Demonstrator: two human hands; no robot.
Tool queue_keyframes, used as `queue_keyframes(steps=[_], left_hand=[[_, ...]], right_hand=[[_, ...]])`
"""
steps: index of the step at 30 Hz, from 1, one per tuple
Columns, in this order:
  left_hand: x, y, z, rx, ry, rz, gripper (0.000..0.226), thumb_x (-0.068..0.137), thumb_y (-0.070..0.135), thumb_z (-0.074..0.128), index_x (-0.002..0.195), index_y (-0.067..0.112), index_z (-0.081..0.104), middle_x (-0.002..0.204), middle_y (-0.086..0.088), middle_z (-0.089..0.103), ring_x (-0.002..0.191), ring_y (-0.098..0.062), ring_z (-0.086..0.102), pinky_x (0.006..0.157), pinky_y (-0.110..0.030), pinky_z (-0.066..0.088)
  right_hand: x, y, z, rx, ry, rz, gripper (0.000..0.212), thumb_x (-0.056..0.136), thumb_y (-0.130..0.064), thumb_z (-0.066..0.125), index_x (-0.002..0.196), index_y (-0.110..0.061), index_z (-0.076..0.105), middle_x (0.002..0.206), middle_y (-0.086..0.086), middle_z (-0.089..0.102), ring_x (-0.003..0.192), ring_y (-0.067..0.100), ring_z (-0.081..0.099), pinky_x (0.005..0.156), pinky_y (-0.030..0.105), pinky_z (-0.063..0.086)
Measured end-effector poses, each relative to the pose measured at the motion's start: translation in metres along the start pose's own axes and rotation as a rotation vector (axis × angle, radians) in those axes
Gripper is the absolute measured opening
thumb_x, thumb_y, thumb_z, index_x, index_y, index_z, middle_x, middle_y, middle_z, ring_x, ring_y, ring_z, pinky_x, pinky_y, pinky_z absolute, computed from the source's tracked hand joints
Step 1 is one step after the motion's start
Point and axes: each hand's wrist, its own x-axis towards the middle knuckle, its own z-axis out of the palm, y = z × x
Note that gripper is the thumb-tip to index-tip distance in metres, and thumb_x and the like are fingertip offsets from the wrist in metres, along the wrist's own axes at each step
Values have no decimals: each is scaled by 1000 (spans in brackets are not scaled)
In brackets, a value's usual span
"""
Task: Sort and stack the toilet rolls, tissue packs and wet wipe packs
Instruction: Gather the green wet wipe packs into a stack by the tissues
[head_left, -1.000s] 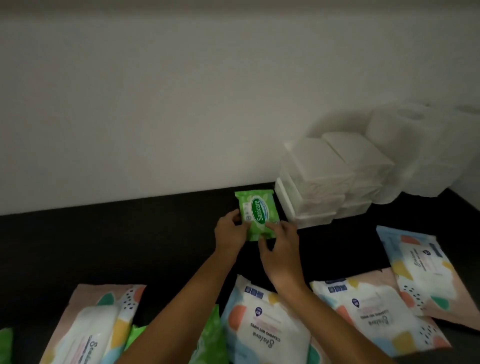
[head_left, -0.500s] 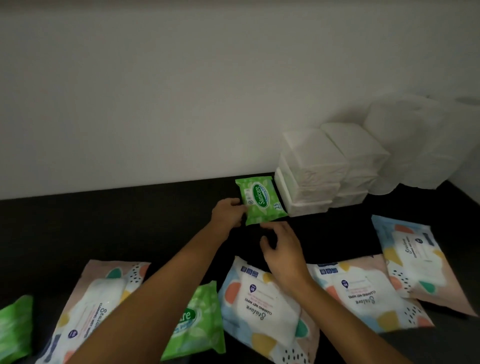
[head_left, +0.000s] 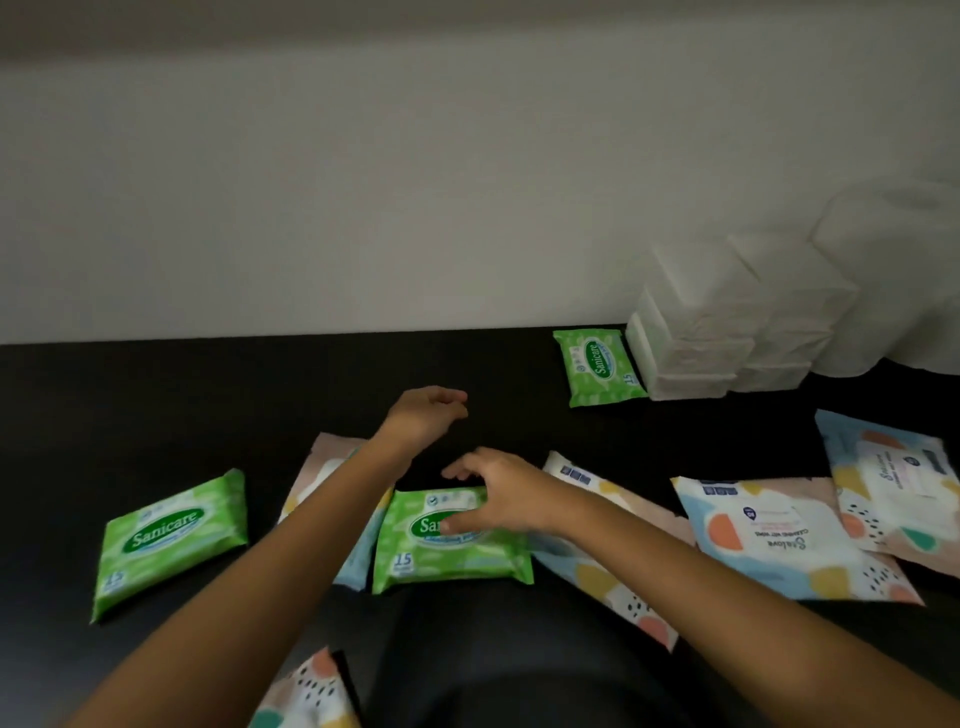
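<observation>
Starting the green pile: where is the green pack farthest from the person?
Head view, right of centre: the green pack lies flat at the back of the dark table, near the wall, just left of the stacked tissue packs.

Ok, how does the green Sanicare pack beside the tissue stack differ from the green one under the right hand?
The far Sanicare pack lies untouched against the stacked tissue packs. The near Sanicare pack overlaps a pastel wet wipe pack, with the right hand over it. The far pack's logo runs front to back, while the near pack's reads left to right. Both are green, flat, label up and marked 15.
</observation>
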Motion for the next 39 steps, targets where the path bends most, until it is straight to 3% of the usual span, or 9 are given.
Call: queue_keyframes(steps=[6, 12, 19, 22, 26, 29, 32, 36, 39], left_hand=[[-29, -18, -24, 46, 52, -1, 34, 91, 20, 53, 125, 20, 56, 128, -1, 56, 112, -16, 54, 78, -21, 32], [-50, -39, -44, -22, 80, 11, 34, 90, 19, 54, 124, 18, 57, 126, -5, 57, 110, -15, 52, 93, -28, 41], [-60, -61, -56, -318, 185, -23, 44, 87, 25, 59, 129, 12, 50, 112, -5, 58, 94, -19, 57, 71, -24, 44], [-61, -56, -47, -468, 33, -114, 55, 83, 36, 64, 129, 12, 48, 121, -10, 56, 99, -23, 60, 73, -29, 51], [-56, -36, -17, -683, -279, -224, 35, 80, 28, 68, 109, 11, 61, 109, -16, 65, 91, -26, 68, 74, -34, 58], [-43, -23, 3, -812, -295, -198, 27, 84, 13, 64, 109, 5, 61, 91, -13, 71, 73, -22, 72, 61, -32, 60], [-24, -10, 18, -876, -282, -228, 14, 85, 7, 60, 99, 5, 61, 92, -14, 69, 79, -25, 68, 62, -35, 59], [3, 12, 37, -893, -285, -247, 7, 87, 12, 59, 91, 6, 60, 87, -13, 68, 77, -23, 65, 55, -32, 58], [20, 28, 56, -917, -296, -207, 9, 88, 12, 59, 86, 4, 63, 77, -11, 71, 77, -21, 65, 55, -26, 59]], right_hand=[[8, -14, 4, -374, -337, 107, 119, 59, -55, 77, 148, -25, 3, 153, 5, 16, 140, 26, 18, 111, 41, 24], [9, -15, 14, -537, -182, 1, 116, 62, -44, 78, 148, -23, 2, 145, 5, 30, 130, 23, 32, 100, 37, 37], [1, -7, 1, -123, 102, 72, 114, 58, -43, 81, 147, -22, 13, 147, 4, 31, 133, 21, 31, 105, 33, 32], [-3, -5, -11, 29, 295, 131, 114, 57, -43, 81, 147, -24, 14, 147, 5, 32, 134, 22, 31, 106, 36, 32], [-9, -1, -20, 25, 416, 170, 113, 58, -47, 79, 147, -25, 14, 146, 7, 35, 134, 24, 32, 104, 37, 34], [-16, 9, -23, 26, 473, 181, 111, 57, -53, 78, 146, -26, 16, 146, 6, 34, 135, 22, 30, 104, 37, 33], [-26, 26, -32, 245, 586, 195, 99, 62, -49, 78, 143, -27, 26, 143, 4, 38, 134, 19, 35, 107, 37, 37], [-38, 54, -50, 668, 639, 275, 61, 80, -29, 69, 134, -16, 44, 123, 3, 57, 99, 11, 58, 75, 19, 50], [-41, 73, -63, 1014, 625, 270, 41, 86, -9, 60, 125, 1, 52, 111, 15, 62, 80, 17, 62, 49, 18, 51]])
